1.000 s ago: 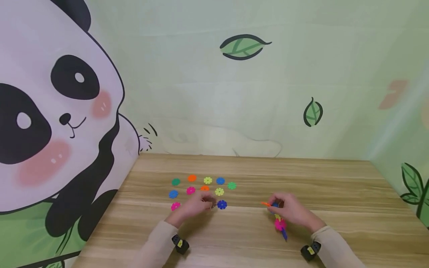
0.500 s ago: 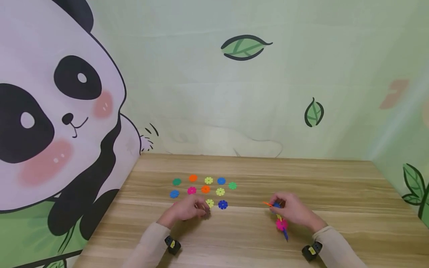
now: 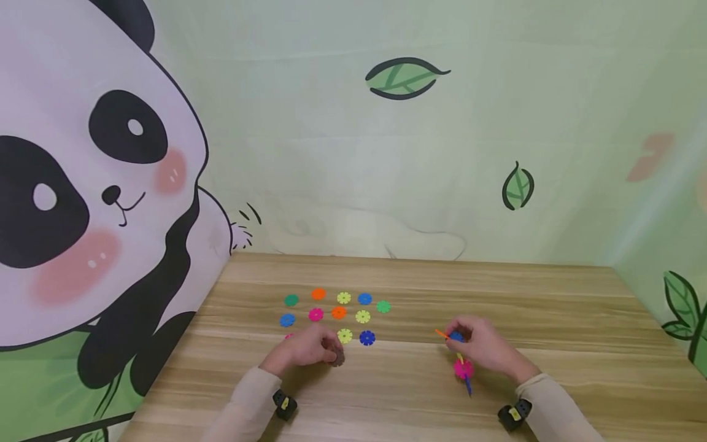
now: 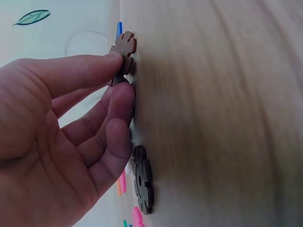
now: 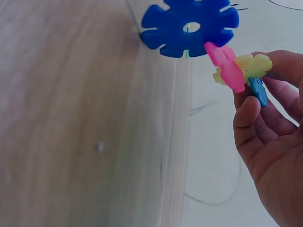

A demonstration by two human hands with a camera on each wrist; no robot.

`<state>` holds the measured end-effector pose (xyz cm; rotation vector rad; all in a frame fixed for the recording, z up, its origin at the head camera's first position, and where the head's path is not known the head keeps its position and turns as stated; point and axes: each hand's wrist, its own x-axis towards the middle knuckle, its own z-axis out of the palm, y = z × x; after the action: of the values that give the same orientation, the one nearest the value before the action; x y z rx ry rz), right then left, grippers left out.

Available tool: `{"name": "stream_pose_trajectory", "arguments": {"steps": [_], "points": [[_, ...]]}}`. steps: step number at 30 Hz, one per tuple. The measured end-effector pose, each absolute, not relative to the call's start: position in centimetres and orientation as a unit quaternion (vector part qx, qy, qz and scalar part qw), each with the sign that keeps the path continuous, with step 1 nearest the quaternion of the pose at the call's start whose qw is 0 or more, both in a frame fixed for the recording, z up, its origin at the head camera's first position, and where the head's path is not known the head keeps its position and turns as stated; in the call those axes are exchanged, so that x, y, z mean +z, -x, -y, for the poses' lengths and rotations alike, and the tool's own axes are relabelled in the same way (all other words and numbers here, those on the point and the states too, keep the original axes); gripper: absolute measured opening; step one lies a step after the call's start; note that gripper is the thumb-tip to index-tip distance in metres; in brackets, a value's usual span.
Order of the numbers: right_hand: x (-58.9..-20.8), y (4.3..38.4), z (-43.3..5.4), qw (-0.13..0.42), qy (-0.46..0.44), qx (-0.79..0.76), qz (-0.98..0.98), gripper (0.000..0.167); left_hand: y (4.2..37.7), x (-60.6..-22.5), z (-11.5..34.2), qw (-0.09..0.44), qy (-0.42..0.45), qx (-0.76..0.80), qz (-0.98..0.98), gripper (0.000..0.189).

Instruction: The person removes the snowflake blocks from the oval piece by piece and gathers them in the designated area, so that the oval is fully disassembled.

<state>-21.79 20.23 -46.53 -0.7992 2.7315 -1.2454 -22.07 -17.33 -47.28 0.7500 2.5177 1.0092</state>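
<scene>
My left hand (image 3: 309, 347) is low over the table at the near side of the loose discs. Its thumb and fingers pinch a brown snowflake disc (image 4: 126, 46), notched around the rim and held on edge close to the wood. Below those fingers in the left wrist view lies a dark disc (image 4: 143, 182). Off to the right, my right hand (image 3: 477, 341) grips a chain of interlocked snowflake discs by its upper end. An orange disc (image 3: 442, 334) and a blue one sit there; yellow, pink (image 3: 463, 369) and dark blue (image 5: 189, 26) discs hang below.
Loose discs lie in rough rows left of centre, among them a dark blue one (image 3: 367, 337), a yellow one (image 3: 363, 317) and a green one (image 3: 383, 306). The wooden table (image 3: 409, 393) meets a panda-printed backdrop (image 3: 309, 153) behind and at the left.
My left hand has drawn left and slightly nearer, uncovering an orange and a yellow disc; the brown disc now shows at its fingertips. My right hand stays nearly still with the chain.
</scene>
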Motion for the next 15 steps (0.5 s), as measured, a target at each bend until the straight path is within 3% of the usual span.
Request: {"name": "stream_pose_trajectory", "arguments": {"steps": [15], "points": [[-46.71,21.98,-20.38,0.021,0.260,-0.403,-0.877,0.008,22.07,-47.37,17.08,0.140,-0.229,0.336,-0.903,0.012]]}}
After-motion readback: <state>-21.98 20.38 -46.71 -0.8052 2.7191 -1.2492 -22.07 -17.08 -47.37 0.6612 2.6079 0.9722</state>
